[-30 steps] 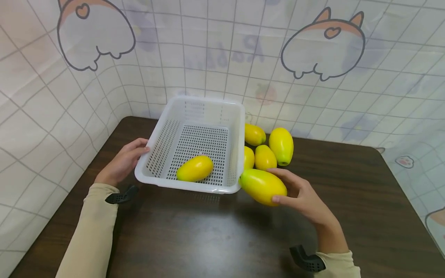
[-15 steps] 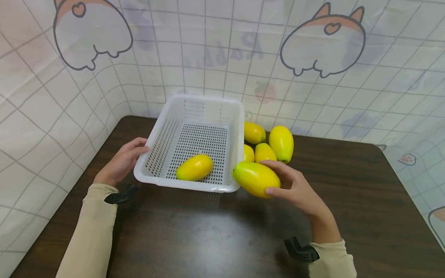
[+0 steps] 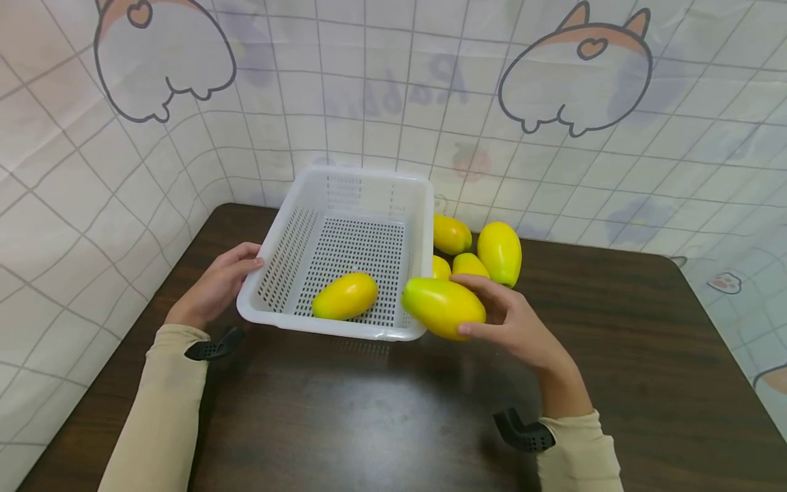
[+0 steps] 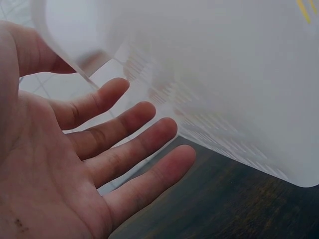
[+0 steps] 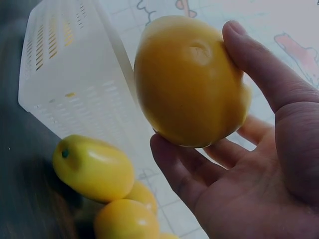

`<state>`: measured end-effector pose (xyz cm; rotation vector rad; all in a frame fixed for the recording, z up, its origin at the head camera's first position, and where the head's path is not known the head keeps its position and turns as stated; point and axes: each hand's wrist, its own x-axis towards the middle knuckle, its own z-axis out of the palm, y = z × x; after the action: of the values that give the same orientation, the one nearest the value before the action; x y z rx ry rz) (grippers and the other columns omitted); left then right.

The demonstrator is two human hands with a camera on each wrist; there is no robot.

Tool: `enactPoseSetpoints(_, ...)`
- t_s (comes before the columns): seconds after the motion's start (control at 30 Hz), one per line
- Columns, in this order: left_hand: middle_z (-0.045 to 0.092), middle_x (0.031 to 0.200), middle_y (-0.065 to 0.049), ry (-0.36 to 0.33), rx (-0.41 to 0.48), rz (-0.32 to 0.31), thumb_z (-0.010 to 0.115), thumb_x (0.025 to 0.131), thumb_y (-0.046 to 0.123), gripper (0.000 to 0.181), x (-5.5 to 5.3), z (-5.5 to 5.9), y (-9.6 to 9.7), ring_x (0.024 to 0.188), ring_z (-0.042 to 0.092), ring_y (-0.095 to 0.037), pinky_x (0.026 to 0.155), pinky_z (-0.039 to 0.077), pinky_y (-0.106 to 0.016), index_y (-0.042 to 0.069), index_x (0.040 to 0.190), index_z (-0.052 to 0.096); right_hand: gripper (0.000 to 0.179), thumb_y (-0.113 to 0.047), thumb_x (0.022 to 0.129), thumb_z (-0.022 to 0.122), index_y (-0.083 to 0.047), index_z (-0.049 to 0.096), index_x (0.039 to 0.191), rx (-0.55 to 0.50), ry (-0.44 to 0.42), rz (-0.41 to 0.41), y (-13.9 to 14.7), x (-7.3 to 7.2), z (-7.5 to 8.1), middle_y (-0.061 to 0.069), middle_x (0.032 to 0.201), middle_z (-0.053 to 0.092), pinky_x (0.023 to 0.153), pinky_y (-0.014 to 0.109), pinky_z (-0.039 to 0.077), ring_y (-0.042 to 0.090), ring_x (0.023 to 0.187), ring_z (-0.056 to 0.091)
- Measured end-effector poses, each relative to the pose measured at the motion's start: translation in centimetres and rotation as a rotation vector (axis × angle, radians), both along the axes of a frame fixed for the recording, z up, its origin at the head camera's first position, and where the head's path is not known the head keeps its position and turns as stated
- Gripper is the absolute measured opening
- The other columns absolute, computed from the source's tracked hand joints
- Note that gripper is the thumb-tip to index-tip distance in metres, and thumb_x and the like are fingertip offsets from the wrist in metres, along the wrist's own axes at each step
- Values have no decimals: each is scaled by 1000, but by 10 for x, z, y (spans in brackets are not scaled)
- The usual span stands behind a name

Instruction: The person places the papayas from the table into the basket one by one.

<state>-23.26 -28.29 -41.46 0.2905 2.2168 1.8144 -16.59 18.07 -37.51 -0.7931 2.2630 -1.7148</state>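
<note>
My right hand (image 3: 516, 324) grips a yellow papaya (image 3: 439, 306) with a green tip, thumb on one side and fingertips on the other. Its tip overlaps the near right corner of a white perforated plastic basket (image 3: 332, 329) in the head view. Inside that basket lies another yellow papaya (image 3: 346, 296), near the front wall. At the basket's left rim, my left hand (image 3: 216, 285) holds on, thumb over the edge. The left wrist view shows its fingers (image 4: 142, 142) stretched along the outer wall.
Several more papayas (image 3: 499, 253) are grouped on the dark wooden table (image 3: 369, 417), just right of the basket. A white gridded cloth (image 3: 369, 89) with cartoon animals hangs behind the table and along its left side.
My right hand has carried its papaya left and slightly away from me, so the tip now passes over the basket's right rim. The left hand and basket have stayed about where they were.
</note>
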Motion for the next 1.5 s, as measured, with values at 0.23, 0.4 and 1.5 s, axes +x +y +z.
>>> enactPoseSetpoints(0.23,56,115,4,-9,2,6,42,103,28,25,2,1,-3,99,64,-8,83,53,-26,17,126,45,62,-4,85,70,-15,46,141,-8,9,-39,-8,-6,1,4,138,49,96,22,49,18,113,55)
enactPoseSetpoints(0.4,55,116,3,-6,19,-3,42,103,29,27,0,1,-2,99,64,-9,84,53,-27,16,127,45,62,-4,85,70,-15,46,142,-18,-2,-49,-12,-10,2,4,139,49,96,23,50,20,113,55)
enactPoseSetpoints(1.5,52,119,1,-12,-33,18,42,103,33,36,1,1,1,102,63,-11,85,53,-29,12,131,41,61,-9,85,72,-16,45,140,-38,-43,-43,-34,-26,7,0,141,47,99,24,48,21,120,53)
